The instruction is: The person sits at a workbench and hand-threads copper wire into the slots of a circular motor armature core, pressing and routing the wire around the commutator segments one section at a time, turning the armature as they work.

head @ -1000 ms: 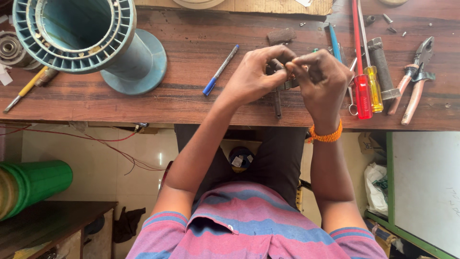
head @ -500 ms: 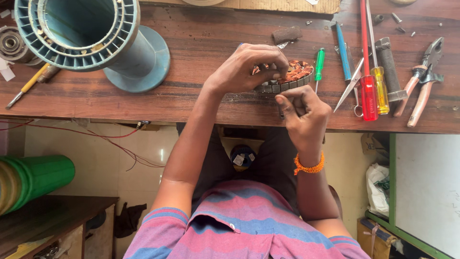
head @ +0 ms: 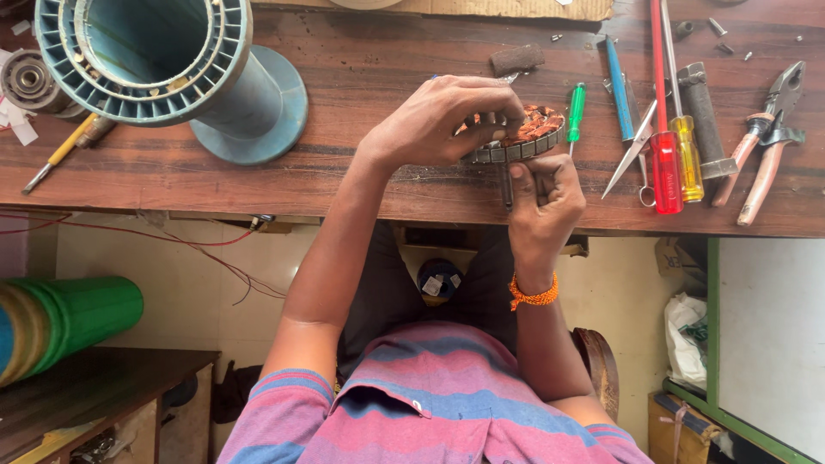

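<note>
A repair workshop is shown by a worn wooden bench strewn with screwdrivers, pliers and a big wire spool.

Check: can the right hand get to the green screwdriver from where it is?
Probably yes. The green screwdriver lies uncovered on the bench just beyond the right hand, nothing between them. But that hand already pinches a thin dark tool, so it would likely need to drop it first.
</note>
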`<state>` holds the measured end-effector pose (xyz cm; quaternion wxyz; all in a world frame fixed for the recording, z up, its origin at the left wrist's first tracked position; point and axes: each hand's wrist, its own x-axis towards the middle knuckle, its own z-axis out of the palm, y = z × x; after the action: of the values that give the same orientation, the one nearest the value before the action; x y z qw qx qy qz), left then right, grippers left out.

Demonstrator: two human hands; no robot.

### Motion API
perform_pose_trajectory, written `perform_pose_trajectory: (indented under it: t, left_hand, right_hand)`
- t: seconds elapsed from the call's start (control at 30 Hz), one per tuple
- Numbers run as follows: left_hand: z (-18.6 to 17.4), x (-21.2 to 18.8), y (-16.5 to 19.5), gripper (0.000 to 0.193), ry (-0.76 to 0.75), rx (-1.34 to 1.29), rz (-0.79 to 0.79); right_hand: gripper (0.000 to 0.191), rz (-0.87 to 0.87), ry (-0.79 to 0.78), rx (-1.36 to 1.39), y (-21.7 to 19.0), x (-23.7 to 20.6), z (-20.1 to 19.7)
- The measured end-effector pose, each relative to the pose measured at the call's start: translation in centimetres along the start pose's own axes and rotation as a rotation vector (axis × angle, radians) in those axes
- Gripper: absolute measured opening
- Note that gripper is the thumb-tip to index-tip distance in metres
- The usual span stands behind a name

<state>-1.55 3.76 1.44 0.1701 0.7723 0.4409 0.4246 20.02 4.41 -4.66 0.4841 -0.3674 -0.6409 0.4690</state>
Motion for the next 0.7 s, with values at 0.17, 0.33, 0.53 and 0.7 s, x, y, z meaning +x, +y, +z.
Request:
perform_pose_trajectory:
  t: [0.17, 0.33, 0.53, 0.7]
  left_hand:
    - [-0.4, -0.1, 0.9, 0.025, -0.023, -0.088, -0.038]
    - [3.8, -0.6, 3.3, 0.050, 0.275, 0.254, -0.100]
    - [8.0, -0.7, 3.5, 0.043, 0.497, 0.402, -0.188]
    - [9.0, -0.8, 3.5, 0.041, 0.503, 0.494, -0.168]
  right_hand:
    - [0.020, -0.020, 0.019, -0.005, 0.4, 0.2, -0.4]
    - [0.017, 0.014, 0.056, 0.080, 1.5, 0.4, -0.6]
    - [0.013, -0.016, 0.069, -0.117, 1.7, 1.8, -2.9]
    - [0.011, -0.124, -0.111, -0.230, 0.0, 3.8, -6.9]
